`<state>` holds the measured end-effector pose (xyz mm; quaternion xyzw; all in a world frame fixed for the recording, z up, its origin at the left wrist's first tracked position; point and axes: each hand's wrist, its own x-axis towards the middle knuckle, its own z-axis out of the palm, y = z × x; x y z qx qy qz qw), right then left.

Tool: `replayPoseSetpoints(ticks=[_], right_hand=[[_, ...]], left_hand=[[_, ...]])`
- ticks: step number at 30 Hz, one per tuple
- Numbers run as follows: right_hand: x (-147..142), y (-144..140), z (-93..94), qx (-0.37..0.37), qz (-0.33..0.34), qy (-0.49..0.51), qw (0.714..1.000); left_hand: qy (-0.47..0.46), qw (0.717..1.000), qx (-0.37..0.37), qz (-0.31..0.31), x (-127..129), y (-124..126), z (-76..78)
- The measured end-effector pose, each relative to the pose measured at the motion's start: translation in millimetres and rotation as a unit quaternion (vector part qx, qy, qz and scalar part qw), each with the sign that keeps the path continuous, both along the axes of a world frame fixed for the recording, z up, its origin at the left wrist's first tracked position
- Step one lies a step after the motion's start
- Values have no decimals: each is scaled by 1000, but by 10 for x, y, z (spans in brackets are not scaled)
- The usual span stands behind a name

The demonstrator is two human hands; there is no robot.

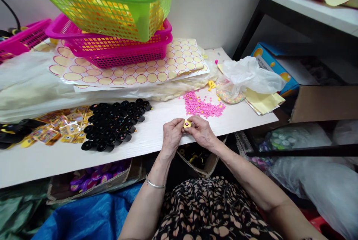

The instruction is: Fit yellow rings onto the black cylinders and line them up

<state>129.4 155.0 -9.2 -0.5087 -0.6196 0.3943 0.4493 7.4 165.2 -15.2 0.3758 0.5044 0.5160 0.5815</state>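
Observation:
My left hand (172, 134) and my right hand (201, 131) meet at the front edge of the white table (151, 135). Together they pinch a small yellow round piece (187, 123) with a pink centre between their fingertips. Just beyond the hands lies a heap of small pink discs (203, 106). To the left stands a cluster of black round pieces (114, 124), packed side by side. Further left lie several yellow printed packets (60, 126).
Stacked pink baskets (117, 51) and a green basket (106, 5) rest on sticker sheets (134, 70) at the back. A clear bag of beads (237, 83) sits right. Boxes (195, 158) stand under the table; a shelf (307, 8) and bagged goods (321, 184) are at right.

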Motion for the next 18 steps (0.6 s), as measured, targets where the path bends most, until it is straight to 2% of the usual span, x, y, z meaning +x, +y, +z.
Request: replayPoseSetpoints(ticks=[3, 8, 11, 15, 18], right_hand=[[10, 15, -11, -24, 4, 34, 999], [43, 37, 4, -156, 32, 153, 975], [17, 48, -8, -177, 2, 192, 965], [-66, 53, -73, -184, -40, 233, 954], [-109, 53, -98, -225, -38, 253, 940]], left_hand=[[31, 999, 11, -5, 15, -5, 26], [92, 995, 21, 16, 40, 5, 12], [119, 992, 37, 22, 55, 2, -20], [95, 994, 41, 43, 82, -29, -32], [57, 997, 20, 46, 100, -60, -30]])
